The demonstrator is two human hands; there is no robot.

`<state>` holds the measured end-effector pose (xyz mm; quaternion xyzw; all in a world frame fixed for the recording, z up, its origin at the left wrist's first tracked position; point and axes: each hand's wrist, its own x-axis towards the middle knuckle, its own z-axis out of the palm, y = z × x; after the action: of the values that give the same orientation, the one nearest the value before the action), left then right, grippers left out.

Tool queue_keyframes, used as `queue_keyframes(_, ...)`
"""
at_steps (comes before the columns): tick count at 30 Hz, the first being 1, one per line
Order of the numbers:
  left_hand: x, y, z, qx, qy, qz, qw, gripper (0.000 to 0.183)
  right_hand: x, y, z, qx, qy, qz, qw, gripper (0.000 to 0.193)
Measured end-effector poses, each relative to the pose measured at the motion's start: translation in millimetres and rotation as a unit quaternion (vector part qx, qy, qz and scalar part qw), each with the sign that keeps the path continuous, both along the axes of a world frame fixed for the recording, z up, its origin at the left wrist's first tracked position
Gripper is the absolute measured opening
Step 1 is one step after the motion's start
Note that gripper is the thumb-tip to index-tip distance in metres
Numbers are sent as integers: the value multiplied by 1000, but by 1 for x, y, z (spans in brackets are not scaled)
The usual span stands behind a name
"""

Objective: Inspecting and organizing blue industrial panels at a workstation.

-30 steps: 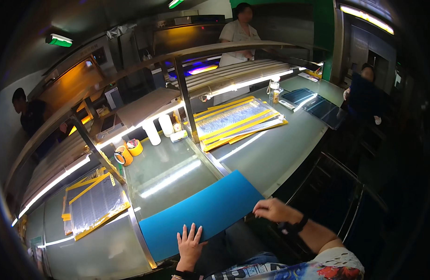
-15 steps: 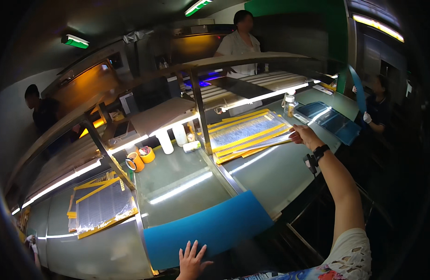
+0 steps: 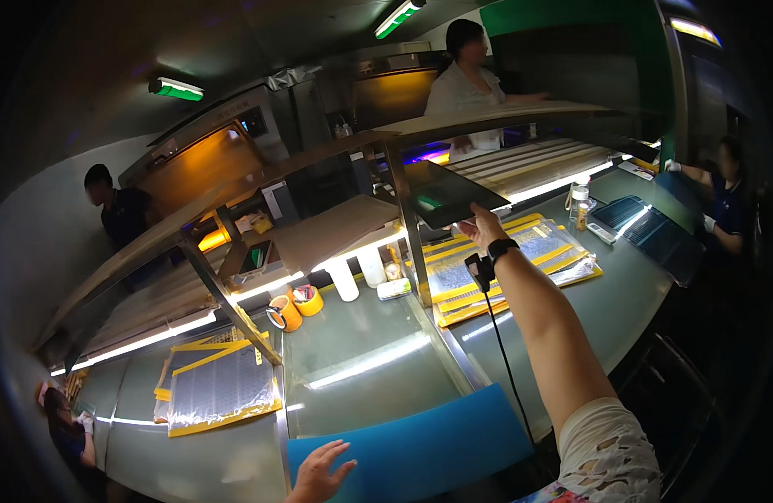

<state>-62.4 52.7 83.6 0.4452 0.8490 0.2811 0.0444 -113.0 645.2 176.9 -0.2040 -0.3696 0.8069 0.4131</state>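
My right hand (image 3: 482,227) is stretched far forward and closed on the near corner of a dark, flat rectangular panel (image 3: 450,198), which is by the upright post at the rack's front. A black band with a small device and a hanging cable is on that wrist. My left hand (image 3: 321,471) holds nothing, its fingers extended over the left part of a bright blue sheet (image 3: 420,440). The sheet lies along the near edge of the glass-topped table. Beneath my right hand lies a stack of mesh panels with yellow tape borders (image 3: 520,256).
Yellow-edged panels (image 3: 223,386) lie at left. Orange tape rolls (image 3: 292,308) and white rolls (image 3: 343,279) stand under the lit shelf (image 3: 336,226). A bottle (image 3: 577,205) and dark blue panels (image 3: 646,226) are at right. Several co-workers are around the table.
My right hand has moved forward from beside the yellow-edged stack and taken hold of the dark panel. The panel has come nearer. My left hand's fingers have drawn closer together.
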Motion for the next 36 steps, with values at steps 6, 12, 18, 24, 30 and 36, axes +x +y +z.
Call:
queue_keyframes(6,3,30,-17,-4,-23,-103,994,39,28,-28,-6,-53,63,-24,996,5)
queue_keyframes(12,6,78,1,45,19,-205,978,32,203,-131,-32,-37,98,2,994,10)
queue_keyframes(18,3,119,41,53,74,-287,954,33,341,-220,-73,-51,106,-16,993,25)
queue_keyframes(24,31,140,82,42,56,-305,950,35,394,-270,-85,-30,79,-53,995,25)
queue_keyframes(30,42,156,57,87,-155,-232,956,47,427,-288,-114,-76,85,-35,993,42)
queue_keyframes(36,37,198,11,171,-606,-117,768,75,456,-321,-149,-30,84,9,996,45)
